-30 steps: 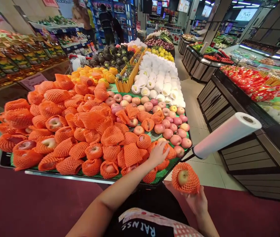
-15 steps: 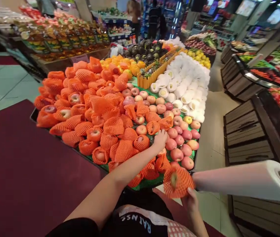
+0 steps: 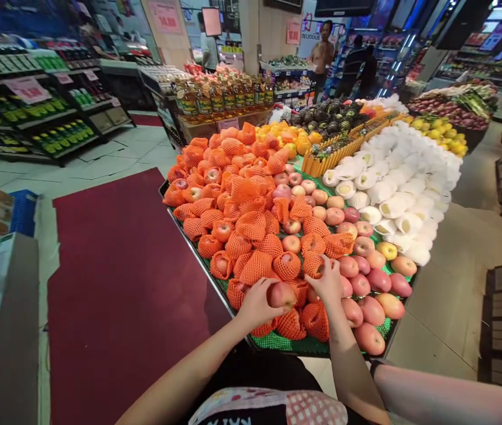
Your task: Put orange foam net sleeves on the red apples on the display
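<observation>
Supermarket produce stand [image 3: 215, 274], near edge: left hand [image 3: 257, 305] wraps a bare apple [image 3: 281, 293], fingers closed on it; right hand [image 3: 328, 282] lies flat and empty on a netted apple [image 3: 314, 264]. Bare apples [image 3: 368, 283] piled beside could roll if nudged. White-wrapped fruit [image 3: 403, 180] beyond.

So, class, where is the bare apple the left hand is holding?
The bare apple sits in the left hand at the display's near edge, beside the right hand.

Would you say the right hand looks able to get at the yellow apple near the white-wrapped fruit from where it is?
Probably yes. The right hand rests on a netted apple, and only low bare apples lie between it and the yellow apple; nothing stands above them.
</observation>
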`<state>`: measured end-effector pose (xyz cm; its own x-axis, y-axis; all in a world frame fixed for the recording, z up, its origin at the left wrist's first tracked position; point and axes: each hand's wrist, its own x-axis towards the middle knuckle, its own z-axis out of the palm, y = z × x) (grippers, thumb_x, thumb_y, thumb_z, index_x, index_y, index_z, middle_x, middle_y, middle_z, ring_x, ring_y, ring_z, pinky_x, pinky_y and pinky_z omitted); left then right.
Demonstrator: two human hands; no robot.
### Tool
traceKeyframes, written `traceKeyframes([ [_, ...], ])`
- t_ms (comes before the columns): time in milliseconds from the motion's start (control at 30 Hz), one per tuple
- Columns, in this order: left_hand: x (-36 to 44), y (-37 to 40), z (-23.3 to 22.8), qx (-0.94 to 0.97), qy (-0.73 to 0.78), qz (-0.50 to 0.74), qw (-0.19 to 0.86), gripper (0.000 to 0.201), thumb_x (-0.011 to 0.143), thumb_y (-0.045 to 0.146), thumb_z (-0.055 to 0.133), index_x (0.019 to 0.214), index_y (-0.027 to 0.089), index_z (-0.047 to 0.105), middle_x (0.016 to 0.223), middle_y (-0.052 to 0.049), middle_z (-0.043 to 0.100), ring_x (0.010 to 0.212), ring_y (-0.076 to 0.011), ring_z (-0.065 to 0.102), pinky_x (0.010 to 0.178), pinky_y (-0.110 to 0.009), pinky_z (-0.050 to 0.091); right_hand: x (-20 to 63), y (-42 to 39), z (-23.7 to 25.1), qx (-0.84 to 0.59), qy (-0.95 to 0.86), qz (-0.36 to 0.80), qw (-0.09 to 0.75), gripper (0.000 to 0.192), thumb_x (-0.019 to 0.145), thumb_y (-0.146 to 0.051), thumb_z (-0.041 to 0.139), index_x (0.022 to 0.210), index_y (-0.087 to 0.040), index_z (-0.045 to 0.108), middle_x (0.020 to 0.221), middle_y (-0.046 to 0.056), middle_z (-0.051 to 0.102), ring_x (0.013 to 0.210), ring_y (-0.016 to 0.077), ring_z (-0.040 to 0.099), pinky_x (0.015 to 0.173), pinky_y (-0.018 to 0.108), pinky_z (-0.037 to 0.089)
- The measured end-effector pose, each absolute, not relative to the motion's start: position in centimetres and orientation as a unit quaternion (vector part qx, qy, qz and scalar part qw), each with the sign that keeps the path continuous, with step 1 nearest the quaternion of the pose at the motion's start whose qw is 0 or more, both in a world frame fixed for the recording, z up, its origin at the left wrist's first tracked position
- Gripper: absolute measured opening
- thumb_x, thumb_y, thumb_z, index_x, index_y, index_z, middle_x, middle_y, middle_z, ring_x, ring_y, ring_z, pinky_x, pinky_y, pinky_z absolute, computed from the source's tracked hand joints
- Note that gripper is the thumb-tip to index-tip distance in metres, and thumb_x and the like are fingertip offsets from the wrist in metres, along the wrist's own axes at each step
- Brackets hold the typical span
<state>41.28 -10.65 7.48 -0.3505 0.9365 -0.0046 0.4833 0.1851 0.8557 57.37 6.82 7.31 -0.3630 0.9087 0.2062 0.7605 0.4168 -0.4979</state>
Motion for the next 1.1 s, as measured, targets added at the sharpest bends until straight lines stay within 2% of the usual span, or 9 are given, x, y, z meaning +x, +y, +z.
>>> traceKeyframes([
  [167, 41.6, -11.5, 5.3, 0.444, 0.752, 0.386, 0.297, 0.048, 0.079, 0.038, 0.080, 0.117, 0.017, 0.062, 0.115, -0.012, 0.070, 0.110, -0.0312, 0.067, 0.098, -0.045, 0.051, 55.8, 8.4, 5.7, -0.520, -0.845, 0.103, 0.070, 0.075, 0.072, -0.029, 0.074, 0.140, -0.022, 0.045, 0.131, 0.016, 0.048, 0.113, 0.0384, 0.056, 0.093, 0.049, 0.047],
  [333, 42.2, -10.7, 5.7, 0.522, 0.767, 0.263, 0.264, 0.054, 0.088, 0.052, 0.069, 0.129, 0.017, 0.061, 0.121, -0.016, 0.066, 0.108, -0.0348, 0.067, 0.090, -0.044, 0.055, 55.6, 10.2, 5.6, -0.494, -0.860, 0.129, 0.009, 0.074, 0.064, -0.023, 0.078, 0.133, -0.022, 0.052, 0.124, 0.014, 0.053, 0.107, 0.0370, 0.060, 0.096, 0.051, 0.044],
  [433, 41.8, -10.3, 7.0, 0.570, 0.762, 0.190, 0.241, 0.054, 0.088, 0.057, 0.067, 0.125, 0.017, 0.065, 0.127, -0.018, 0.060, 0.103, -0.0343, 0.068, 0.080, -0.041, 0.057, 55.9, 10.2, 5.6, -0.496, -0.857, 0.142, -0.001, 0.082, 0.065, -0.023, 0.075, 0.141, -0.016, 0.044, 0.131, 0.018, 0.050, 0.117, 0.0402, 0.057, 0.101, 0.054, 0.042],
  [533, 39.2, -9.5, 8.6, 0.612, 0.730, 0.212, 0.219, 0.037, 0.093, 0.050, 0.061, 0.111, 0.019, 0.069, 0.118, -0.013, 0.063, 0.091, -0.0271, 0.068, 0.078, -0.038, 0.057, 56.5, 8.5, 5.8, -0.495, -0.852, 0.146, 0.082, 0.095, 0.070, -0.028, 0.075, 0.152, -0.013, 0.028, 0.148, 0.024, 0.037, 0.137, 0.0445, 0.043, 0.110, 0.058, 0.038],
  [633, 34.1, -7.7, 9.5, 0.600, 0.732, 0.298, 0.123, 0.022, 0.095, 0.027, 0.053, 0.105, 0.020, 0.071, 0.122, -0.012, 0.064, 0.104, -0.0261, 0.065, 0.092, -0.040, 0.055, 57.2, 5.1, 6.2, -0.483, -0.833, 0.134, 0.234, 0.080, 0.082, -0.038, 0.068, 0.151, -0.016, 0.034, 0.156, 0.023, 0.031, 0.147, 0.0425, 0.032, 0.117, 0.062, 0.031],
  [767, 26.9, -4.9, 9.2, 0.575, 0.768, 0.282, 0.005, 0.011, 0.082, 0.015, 0.062, 0.083, 0.017, 0.073, 0.145, -0.016, 0.057, 0.140, -0.0421, 0.044, 0.112, -0.061, 0.041, 57.5, -0.3, 6.8, -0.466, -0.796, 0.191, 0.336, 0.055, 0.092, -0.042, 0.061, 0.142, -0.023, 0.049, 0.146, 0.015, 0.049, 0.142, 0.0340, 0.041, 0.120, 0.060, 0.031],
  [900, 24.1, -4.7, 9.3, 0.578, 0.723, 0.378, -0.011, 0.014, 0.089, 0.021, 0.058, 0.088, 0.020, 0.072, 0.122, -0.013, 0.071, 0.122, -0.0331, 0.063, 0.106, -0.055, 0.047, 56.8, -4.6, 7.6, -0.477, -0.743, 0.269, 0.385, 0.039, 0.091, -0.038, 0.067, 0.127, -0.027, 0.063, 0.136, 0.012, 0.062, 0.134, 0.0321, 0.051, 0.119, 0.059, 0.034],
  [1000, 25.8, -7.0, 10.0, 0.603, 0.618, 0.499, 0.070, 0.014, 0.092, 0.029, 0.059, 0.089, 0.021, 0.071, 0.107, -0.009, 0.074, 0.103, -0.0248, 0.069, 0.095, -0.042, 0.054, 56.0, -7.8, 8.0, -0.488, -0.647, 0.413, 0.416, 0.036, 0.092, -0.043, 0.067, 0.125, -0.029, 0.066, 0.136, 0.010, 0.065, 0.131, 0.0316, 0.056, 0.115, 0.056, 0.041],
  [1100, 29.1, -10.0, 10.1, 0.678, 0.453, 0.492, 0.305, 0.014, 0.090, 0.029, 0.062, 0.089, 0.019, 0.072, 0.100, -0.009, 0.074, 0.094, -0.0211, 0.071, 0.087, -0.034, 0.056, 55.4, -11.2, 7.7, -0.477, -0.503, 0.567, 0.444, 0.048, 0.089, -0.058, 0.066, 0.130, -0.031, 0.065, 0.140, 0.008, 0.065, 0.132, 0.0323, 0.057, 0.110, 0.051, 0.046],
])
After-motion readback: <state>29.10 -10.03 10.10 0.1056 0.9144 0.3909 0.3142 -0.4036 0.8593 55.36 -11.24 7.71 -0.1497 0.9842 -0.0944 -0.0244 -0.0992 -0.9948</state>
